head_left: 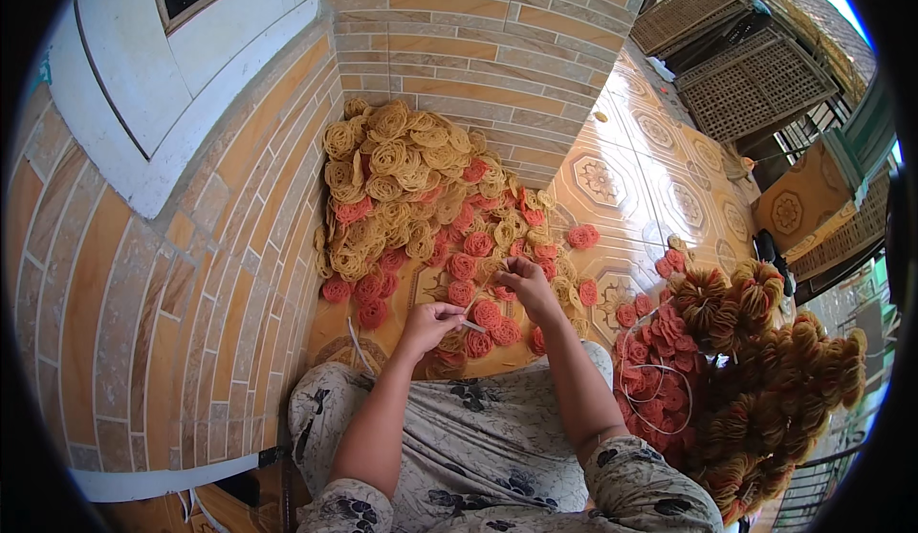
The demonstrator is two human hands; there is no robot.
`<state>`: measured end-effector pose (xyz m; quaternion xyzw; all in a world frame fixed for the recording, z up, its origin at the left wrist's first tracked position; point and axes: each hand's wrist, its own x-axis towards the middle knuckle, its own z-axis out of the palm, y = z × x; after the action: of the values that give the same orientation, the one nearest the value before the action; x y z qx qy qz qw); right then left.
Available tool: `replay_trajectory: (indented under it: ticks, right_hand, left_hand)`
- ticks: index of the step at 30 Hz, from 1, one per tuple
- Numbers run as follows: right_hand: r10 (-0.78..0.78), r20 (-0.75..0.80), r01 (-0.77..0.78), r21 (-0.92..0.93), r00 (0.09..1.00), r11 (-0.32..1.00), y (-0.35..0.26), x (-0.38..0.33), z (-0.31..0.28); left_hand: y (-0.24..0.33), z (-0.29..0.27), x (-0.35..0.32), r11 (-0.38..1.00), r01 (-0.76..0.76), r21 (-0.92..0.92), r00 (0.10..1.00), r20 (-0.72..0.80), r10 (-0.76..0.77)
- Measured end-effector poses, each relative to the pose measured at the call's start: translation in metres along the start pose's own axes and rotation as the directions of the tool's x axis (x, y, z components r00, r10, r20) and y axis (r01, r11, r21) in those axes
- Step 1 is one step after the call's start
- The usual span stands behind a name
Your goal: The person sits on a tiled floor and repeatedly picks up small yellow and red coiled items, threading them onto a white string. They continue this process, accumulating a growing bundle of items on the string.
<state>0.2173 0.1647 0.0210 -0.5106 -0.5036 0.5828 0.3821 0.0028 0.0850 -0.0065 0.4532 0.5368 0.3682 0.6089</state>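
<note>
L hand point(427, 326) pinching pale strip point(473, 326), R hand point(532, 289) grip unclear; strip prob. light, flexible, best held nr. L fingertips, red rosettes point(487, 314) just R of pinch.

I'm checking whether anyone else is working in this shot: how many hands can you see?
2: the left hand, holding a pale strip, and the right hand, farther forward and to its right. No others show, and neither of these is hidden.
</note>
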Motion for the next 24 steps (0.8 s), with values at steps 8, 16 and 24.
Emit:
replay_trajectory:
  ticks: [8, 16, 24]
  right_hand:
    - [-0.073, 0.009, 0.073, -0.246, 0.997, 0.967, -0.009, -0.011, 0.002]
    - [0.0, -0.012, -0.01, -0.848, 1.0, 0.53, 0.002, -0.014, -0.042]
    - [0.201, -0.09, -0.136, -0.965, 0.975, 0.226, 0.032, 0.017, -0.06]
  left_hand:
    - [0.0, 0.004, 0.001, 0.994, 0.03, -0.108, 0.999, -0.015, -0.031]
    - [-0.021, 0.009, 0.011, 0.988, -0.134, -0.075, 0.988, -0.087, 0.127]
    - [-0.044, 0.007, 0.02, 0.975, -0.194, 0.105, 0.973, -0.103, 0.205]
